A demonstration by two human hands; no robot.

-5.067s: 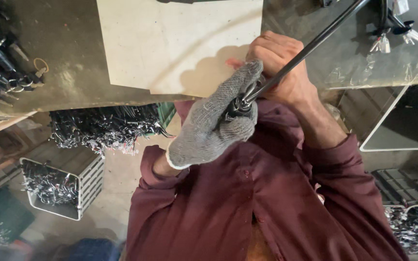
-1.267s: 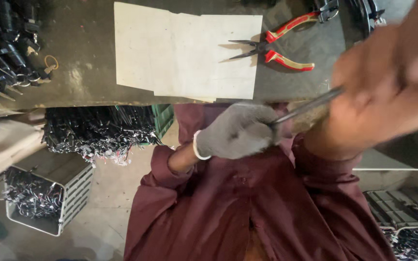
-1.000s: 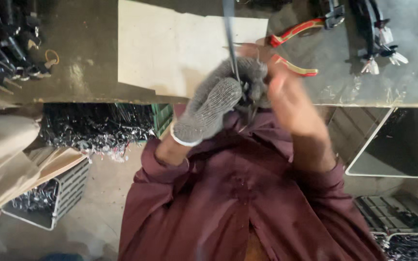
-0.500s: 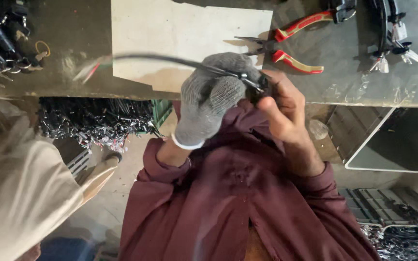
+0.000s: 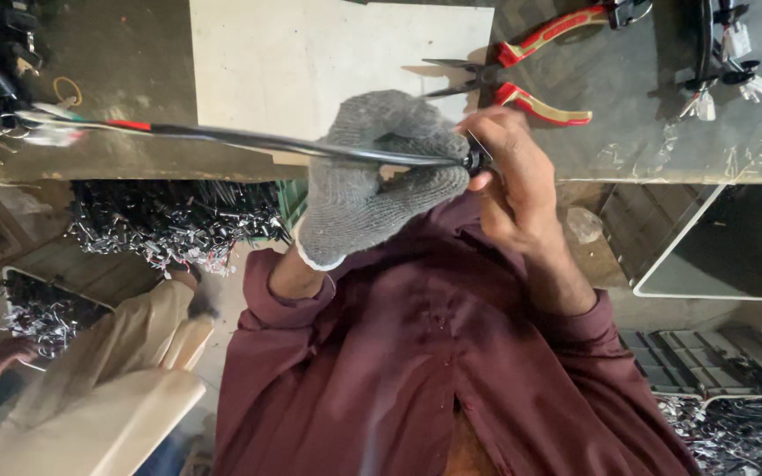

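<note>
My left hand [image 5: 372, 176], in a grey knit glove, is closed around a black sleeved cable [image 5: 240, 139] that runs out to the left, ending in red and pale wire tips over the bench edge. My bare right hand [image 5: 509, 181] pinches the cable's near end right beside the glove, close to my chest. Both hands hover just in front of the workbench [image 5: 134, 79].
Red-handled pliers [image 5: 531, 75] lie on the bench beside a pale board [image 5: 310, 62]. More black cables [image 5: 725, 53] rest at the far right and far left. Bins of metal parts [image 5: 169, 220] sit below. Another person's light sleeve [image 5: 108, 388] is at lower left.
The cable swung from pointing upper right, through upright, to lying level toward the left. My right hand moved in to its near end. Another person's sleeve came in at lower left.
</note>
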